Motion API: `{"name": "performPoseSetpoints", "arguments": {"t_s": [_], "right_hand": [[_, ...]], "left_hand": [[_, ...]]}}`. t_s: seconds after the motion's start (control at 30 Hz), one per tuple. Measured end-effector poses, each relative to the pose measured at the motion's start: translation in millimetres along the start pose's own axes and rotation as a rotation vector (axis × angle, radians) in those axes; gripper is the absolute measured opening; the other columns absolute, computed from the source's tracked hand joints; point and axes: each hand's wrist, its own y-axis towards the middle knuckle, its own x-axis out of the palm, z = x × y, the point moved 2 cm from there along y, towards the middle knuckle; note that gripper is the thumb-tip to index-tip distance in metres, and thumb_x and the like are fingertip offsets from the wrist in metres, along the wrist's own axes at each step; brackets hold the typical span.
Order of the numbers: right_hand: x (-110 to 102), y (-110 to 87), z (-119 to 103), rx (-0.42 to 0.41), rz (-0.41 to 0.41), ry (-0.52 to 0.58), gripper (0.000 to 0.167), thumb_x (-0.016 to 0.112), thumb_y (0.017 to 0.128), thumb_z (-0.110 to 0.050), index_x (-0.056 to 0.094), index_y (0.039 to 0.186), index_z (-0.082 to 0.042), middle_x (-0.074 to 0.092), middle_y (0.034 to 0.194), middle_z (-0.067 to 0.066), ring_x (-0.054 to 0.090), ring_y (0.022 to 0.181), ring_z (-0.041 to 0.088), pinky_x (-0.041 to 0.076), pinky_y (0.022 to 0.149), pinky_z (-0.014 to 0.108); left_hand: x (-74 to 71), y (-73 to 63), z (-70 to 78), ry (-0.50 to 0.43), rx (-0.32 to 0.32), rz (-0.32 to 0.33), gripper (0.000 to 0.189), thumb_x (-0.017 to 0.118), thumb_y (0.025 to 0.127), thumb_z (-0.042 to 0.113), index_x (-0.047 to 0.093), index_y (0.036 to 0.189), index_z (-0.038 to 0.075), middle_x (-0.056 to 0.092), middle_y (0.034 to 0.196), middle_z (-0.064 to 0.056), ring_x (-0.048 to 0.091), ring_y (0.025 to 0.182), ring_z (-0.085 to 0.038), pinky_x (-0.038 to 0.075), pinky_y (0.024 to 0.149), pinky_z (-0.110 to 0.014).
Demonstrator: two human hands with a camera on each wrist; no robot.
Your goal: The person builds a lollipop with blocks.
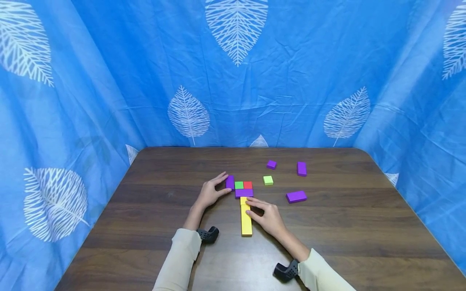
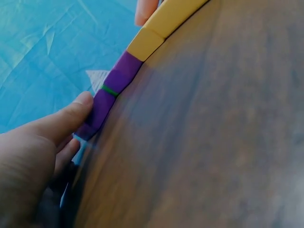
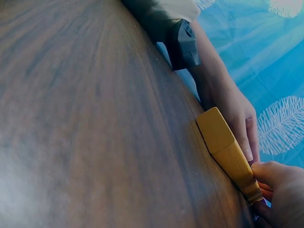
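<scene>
Six blocks (image 1: 244,193) look joined on the table (image 1: 145,210), the left hand (image 1: 209,193) pinching a purple block (image 1: 230,182) beside the green one (image 1: 238,185), the right hand (image 1: 269,217) resting relaxed fingers against the yellow pieces (image 1: 246,224), while four loose blocks (image 1: 296,197) seem unplaced off to the right

Blue cloth (image 1: 302,60) hung as backdrop from 9 through 12 to 3 o'clock, creased, loosely folded. White leaf prints (image 1: 237,28) on it: large one at 12, others at 10, 2 and between 8 and 9. Dark brown wood-grain table (image 1: 364,230) toward 6, far corners rounded at 9 and 3. Pale sheen on tabletop at 6; lighter streak down cloth at 2. In left wrist view, cloth at 10, tabletop at 4.
</scene>
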Motion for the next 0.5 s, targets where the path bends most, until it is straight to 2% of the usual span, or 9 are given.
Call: {"name": "performPoseSetpoints", "arguments": {"t_s": [0.13,0.5], "right_hand": [[-0.2,0.8,-0.7,0.012,-0.001,0.009,0.030,0.075,0.078,-0.019,0.071,0.106,-0.010,0.065,0.113,-0.001,0.059,0.107,0.017,0.046,0.092,0.037],[-1.1,0.6,-1.1,0.019,-0.002,0.009,0.029,0.076,0.077,-0.018,0.071,0.105,-0.011,0.065,0.113,-0.003,0.059,0.107,0.016,0.046,0.092,0.037]], "left_hand": [[-1.3,-0.2,-0.5,0.003,-0.004,-0.030,0.049,0.067,0.085,0.028,0.055,0.130,0.010,0.047,0.137,-0.004,0.040,0.127,-0.022,0.031,0.105,-0.041],[1.0,-1.4,0.4,0.009,0.021,-0.029,0.047,0.066,0.086,0.028,0.056,0.129,0.010,0.048,0.137,-0.002,0.041,0.127,-0.022,0.033,0.104,-0.040]]}}
